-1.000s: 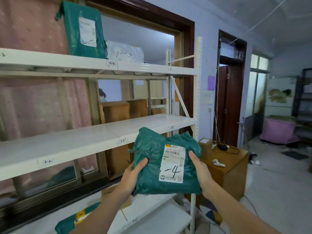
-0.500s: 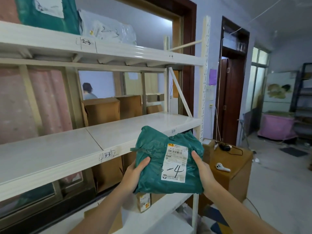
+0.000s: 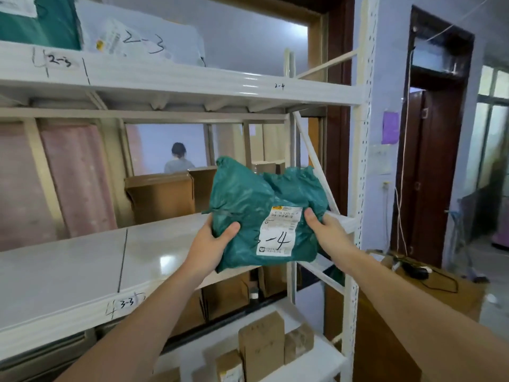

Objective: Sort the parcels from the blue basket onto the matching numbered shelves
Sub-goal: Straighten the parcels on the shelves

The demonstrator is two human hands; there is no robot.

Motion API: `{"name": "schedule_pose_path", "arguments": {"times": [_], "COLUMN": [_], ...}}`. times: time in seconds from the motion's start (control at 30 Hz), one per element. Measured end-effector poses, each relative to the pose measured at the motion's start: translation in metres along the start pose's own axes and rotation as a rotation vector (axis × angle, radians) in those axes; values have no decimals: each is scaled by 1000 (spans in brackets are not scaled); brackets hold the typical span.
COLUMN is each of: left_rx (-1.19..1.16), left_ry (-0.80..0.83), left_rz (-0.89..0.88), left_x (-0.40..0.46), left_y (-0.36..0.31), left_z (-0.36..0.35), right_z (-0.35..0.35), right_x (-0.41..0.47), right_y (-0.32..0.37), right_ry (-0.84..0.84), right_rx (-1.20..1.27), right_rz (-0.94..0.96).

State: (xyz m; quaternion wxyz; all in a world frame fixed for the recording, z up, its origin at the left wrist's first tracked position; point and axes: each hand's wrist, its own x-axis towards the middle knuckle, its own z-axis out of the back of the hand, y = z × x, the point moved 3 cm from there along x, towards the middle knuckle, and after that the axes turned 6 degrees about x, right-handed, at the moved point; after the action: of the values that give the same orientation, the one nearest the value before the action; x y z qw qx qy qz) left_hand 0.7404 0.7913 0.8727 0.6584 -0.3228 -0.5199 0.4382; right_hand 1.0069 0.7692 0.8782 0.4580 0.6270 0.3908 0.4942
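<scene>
I've lifted the green parcel from below the middle shelf to over its right end past the 3-3 mark, left hand and right hand both clasping it, so placement looks imminent.

Crumpled green parcel, white label handwritten "-4", tilted upright above the middle shelf, toward three o'clock.
</scene>
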Motion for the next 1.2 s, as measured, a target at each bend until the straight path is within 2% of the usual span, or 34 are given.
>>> {"name": "schedule_pose_path", "arguments": {"times": [0.1, 0.2, 0.3, 0.4, 0.8, 1.2], "left_rx": [70, 126, 158, 198, 361, 276], "left_ry": [-155, -212, -228, -250, -277, -258], "left_rz": [36, 126, 200, 174, 156, 265], "left_x": [32, 53, 61, 66, 91, 124], "left_y": [12, 34, 51, 53, 57, 78], "left_z": [-6, -9, -11, -15, -22, -11], "right_z": [-4, -18, -28, -32, -32, -52], "right_x": [55, 97, 120, 132, 177, 214], "right_y": [2, -10, -35, -60, -77, -84], "right_ry": [77, 116, 136, 145, 181, 205], "right_rx": [-111, -174, -171, -179, -225, -290], "right_rz": [93, 65, -19, -60, 28, 9]}}
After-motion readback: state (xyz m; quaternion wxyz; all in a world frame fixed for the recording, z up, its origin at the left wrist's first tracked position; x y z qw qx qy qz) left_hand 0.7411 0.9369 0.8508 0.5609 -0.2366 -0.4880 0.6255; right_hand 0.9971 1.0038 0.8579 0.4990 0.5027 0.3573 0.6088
